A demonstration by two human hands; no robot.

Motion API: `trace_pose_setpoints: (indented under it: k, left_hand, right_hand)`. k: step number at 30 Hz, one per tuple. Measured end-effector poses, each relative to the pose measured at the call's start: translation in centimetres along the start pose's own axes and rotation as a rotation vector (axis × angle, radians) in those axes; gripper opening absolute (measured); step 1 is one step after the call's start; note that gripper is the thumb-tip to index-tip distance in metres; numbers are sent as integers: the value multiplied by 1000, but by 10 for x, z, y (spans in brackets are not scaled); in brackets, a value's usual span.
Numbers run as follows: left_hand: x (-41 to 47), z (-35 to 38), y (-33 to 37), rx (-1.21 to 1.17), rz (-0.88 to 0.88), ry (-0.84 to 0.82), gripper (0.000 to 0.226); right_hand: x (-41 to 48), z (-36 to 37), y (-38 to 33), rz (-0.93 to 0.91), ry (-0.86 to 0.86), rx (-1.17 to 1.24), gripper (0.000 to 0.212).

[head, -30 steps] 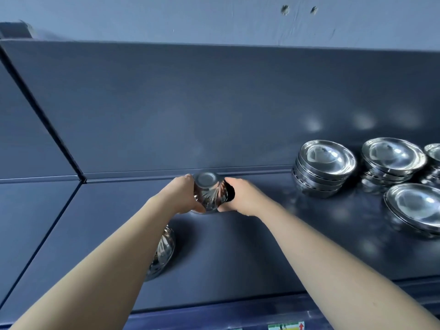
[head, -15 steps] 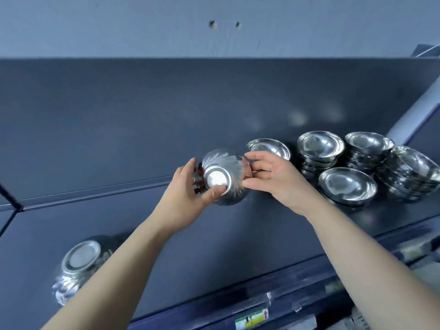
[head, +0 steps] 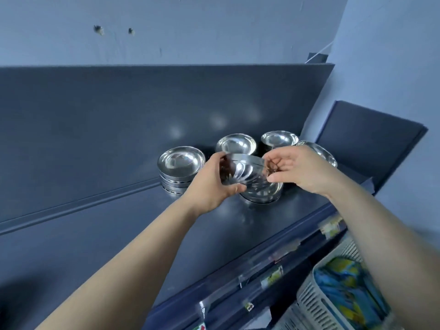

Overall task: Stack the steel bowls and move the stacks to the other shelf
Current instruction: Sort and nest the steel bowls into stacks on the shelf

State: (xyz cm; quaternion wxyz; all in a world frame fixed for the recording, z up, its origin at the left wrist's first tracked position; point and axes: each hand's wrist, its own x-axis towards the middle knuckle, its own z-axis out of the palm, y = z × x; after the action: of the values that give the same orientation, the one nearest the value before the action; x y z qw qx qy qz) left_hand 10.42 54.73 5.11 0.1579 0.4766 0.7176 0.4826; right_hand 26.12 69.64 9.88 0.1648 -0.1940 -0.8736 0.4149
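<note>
Bowl of ribbed shiny steel [head: 242,172] poised for nesting.
Fingers of the left hand [head: 212,186] grip it just above the low steel-bowl stack [head: 262,197] on the dark grey shelf [head: 119,234]; those of the right hand [head: 302,170] curl by its rim, grip unclear.

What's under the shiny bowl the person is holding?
A stack of steel bowls on the shelf. The held bowl and the left hand cover its top, so its count is hidden.

The held bowl [head: 242,171] and left hand [head: 212,186] hide most of the stack [head: 264,194] beneath, the right hand [head: 300,170] covers part of the rightmost stack [head: 320,151], its hold on that bowl unclear, the shelf labels [head: 271,277] are blurred, and the frame's edge cuts off the basket [head: 316,303].
</note>
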Motion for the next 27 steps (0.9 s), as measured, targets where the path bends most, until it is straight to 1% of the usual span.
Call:
trace_pose_setpoints:
  k: [3, 5, 7, 8, 11, 13, 15, 16, 19, 22, 23, 26, 27]
  left_hand:
    - [16, 19, -5, 59, -18, 24, 68]
    - [23, 27, -12, 77, -56, 19, 70]
    - [27, 34, -17, 115, -83, 23, 62]
    - [29, 37, -19, 140, -93, 29, 58]
    - [33, 43, -25, 226, -107, 40, 52]
    - [33, 46, -27, 284, -92, 45, 50]
    - [31, 48, -27, 322, -76, 43, 52]
    - [31, 48, -27, 339, -64, 42, 53]
    - [26, 45, -22, 388, -39, 16, 56]
    - [18, 36, -14, 504, 26, 16, 54]
    - [13, 31, -10, 558, 37, 30, 53]
    - [-7, 9, 0, 719, 44, 77, 48]
    - [-16, 0, 2, 771, 34, 89, 46]
  right_hand:
    - [5, -9, 15, 6, -13, -117, 40]
    - [12, -11, 30, 13, -38, -212, 31]
    - [18, -12, 42, 25, -56, -275, 21]
    - [20, -12, 46, 31, -58, -309, 20]
    - [23, -8, 54, 44, -69, -406, 29]
    - [22, -6, 58, 64, -95, -437, 24]
    - [20, -5, 61, 79, -113, -440, 18]
    - [20, -5, 61, 79, -119, -445, 18]
    - [16, -3, 57, 50, -123, -468, 26]
    - [14, 5, 48, -16, -72, -515, 37]
    - [14, 10, 44, -51, -48, -534, 37]
    - [16, 33, 29, -142, -16, -572, 24]
    - [17, 42, 22, -165, -16, -584, 23]
